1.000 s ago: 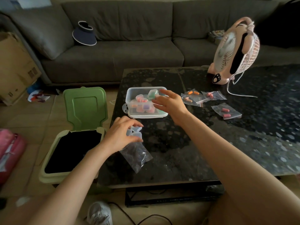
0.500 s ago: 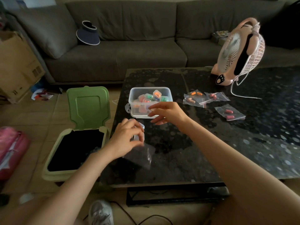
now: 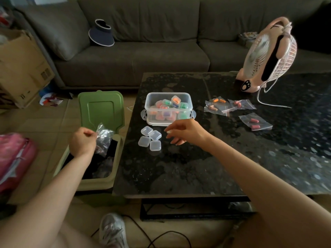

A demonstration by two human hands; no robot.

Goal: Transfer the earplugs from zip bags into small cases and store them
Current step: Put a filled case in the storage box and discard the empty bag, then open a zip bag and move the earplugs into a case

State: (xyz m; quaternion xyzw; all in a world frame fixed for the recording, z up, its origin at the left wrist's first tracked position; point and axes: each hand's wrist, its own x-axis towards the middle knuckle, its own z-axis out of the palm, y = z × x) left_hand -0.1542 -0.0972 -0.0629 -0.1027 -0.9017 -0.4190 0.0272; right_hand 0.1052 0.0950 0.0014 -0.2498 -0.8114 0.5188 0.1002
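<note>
My left hand (image 3: 82,141) grips a crumpled empty zip bag (image 3: 104,138) above the open green bin (image 3: 97,182) beside the table. Several small clear cases (image 3: 150,138) lie empty on the dark table just in front of a clear storage box (image 3: 169,120) that holds filled cases with coloured earplugs. My right hand (image 3: 185,131) hovers over the table right of those cases, fingers relaxed and holding nothing. Zip bags with earplugs lie further right: two overlapping ones (image 3: 217,107), one (image 3: 241,104) behind, and one (image 3: 255,122) nearer.
A pink desk fan (image 3: 268,56) stands at the table's back right with its white cord trailing. The bin's green lid (image 3: 101,108) stands upright. A grey sofa with a dark visor hat (image 3: 101,35) lies behind; a cardboard box (image 3: 19,67) at left.
My left hand has carried the empty bag leftward off the table to above the bin, uncovering the small clear cases. My right hand has drawn back from the storage box and lowered.
</note>
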